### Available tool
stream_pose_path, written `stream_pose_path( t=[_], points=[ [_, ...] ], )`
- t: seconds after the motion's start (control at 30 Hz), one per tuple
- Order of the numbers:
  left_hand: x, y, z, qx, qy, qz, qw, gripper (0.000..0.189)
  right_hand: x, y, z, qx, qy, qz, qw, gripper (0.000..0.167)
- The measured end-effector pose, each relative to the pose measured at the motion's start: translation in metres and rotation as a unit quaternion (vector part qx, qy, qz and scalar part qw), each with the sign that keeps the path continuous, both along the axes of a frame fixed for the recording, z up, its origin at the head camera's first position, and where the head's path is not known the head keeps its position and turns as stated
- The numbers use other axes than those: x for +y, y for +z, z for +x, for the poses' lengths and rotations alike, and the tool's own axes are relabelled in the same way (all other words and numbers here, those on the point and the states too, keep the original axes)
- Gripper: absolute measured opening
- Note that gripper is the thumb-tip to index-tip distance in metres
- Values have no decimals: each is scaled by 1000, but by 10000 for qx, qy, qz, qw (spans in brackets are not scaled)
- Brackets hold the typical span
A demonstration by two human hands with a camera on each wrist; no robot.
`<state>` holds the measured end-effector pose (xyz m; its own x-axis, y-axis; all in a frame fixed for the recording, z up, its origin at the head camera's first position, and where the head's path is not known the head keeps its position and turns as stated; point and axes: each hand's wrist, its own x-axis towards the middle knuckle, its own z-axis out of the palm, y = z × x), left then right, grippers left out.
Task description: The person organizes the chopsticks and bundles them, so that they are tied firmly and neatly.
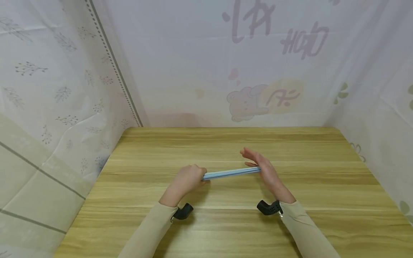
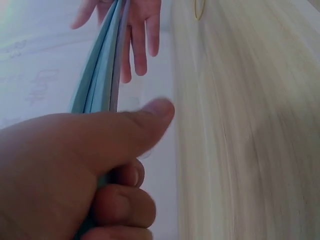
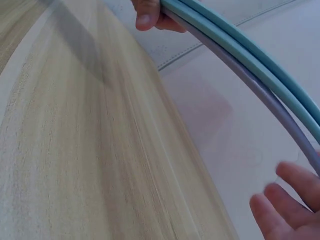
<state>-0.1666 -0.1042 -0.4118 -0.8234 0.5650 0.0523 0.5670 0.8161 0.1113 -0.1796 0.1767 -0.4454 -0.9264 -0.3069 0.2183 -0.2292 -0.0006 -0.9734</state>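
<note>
A slim, long bundle of pale-blue strips with a grey-violet one along one side [image 1: 230, 173] spans the space between the two hands; its exact kind cannot be told. My left hand [image 1: 190, 176] grips its left end, thumb on top and fingers curled under, as the left wrist view also shows. The bundle's right end meets the palm side of my right hand [image 1: 265, 170], whose fingers are extended and spread. In the right wrist view the strips [image 3: 250, 65] look bowed, and the right fingers [image 3: 292, 200] stand apart below them.
A wood-grain table [image 1: 226, 229] lies under both hands. Printed cloth [image 1: 193, 71] hangs behind it and at both sides. A black wrist mount [image 1: 183, 211] sits at the left cuff, another [image 1: 269, 208] at the right. A thin yellow loop [image 2: 199, 9] shows in the left wrist view.
</note>
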Motion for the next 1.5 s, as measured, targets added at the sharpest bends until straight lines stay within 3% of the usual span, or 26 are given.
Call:
stream_pose_path(
  t=[0.23,0.4,0.6,0.87,1.07,1.27,1.5],
  points=[
    [3,1,-1,-283,158,112,9994,33,-1,0,1,-31,-309,-131,9994,56],
    [4,1,-4,-259,178,195,9993,28,-2,1,2,25,-370,-139,9992,55],
    [5,2,-6,-285,123,175,9994,38,-2,3,3,143,-337,-112,9993,55],
    [6,3,-10,246,14,-191,9995,28,-4,5,2,364,-313,-283,9984,54],
    [4,5,-11,412,-50,-362,9985,25,-3,5,1,516,-84,-433,9977,53],
    [0,8,-11,545,-78,-325,9980,22,1,6,-3,293,266,-489,9980,56],
    [0,5,-11,677,-179,-379,9968,21,4,11,-5,206,177,-611,9978,59]
  ],
)
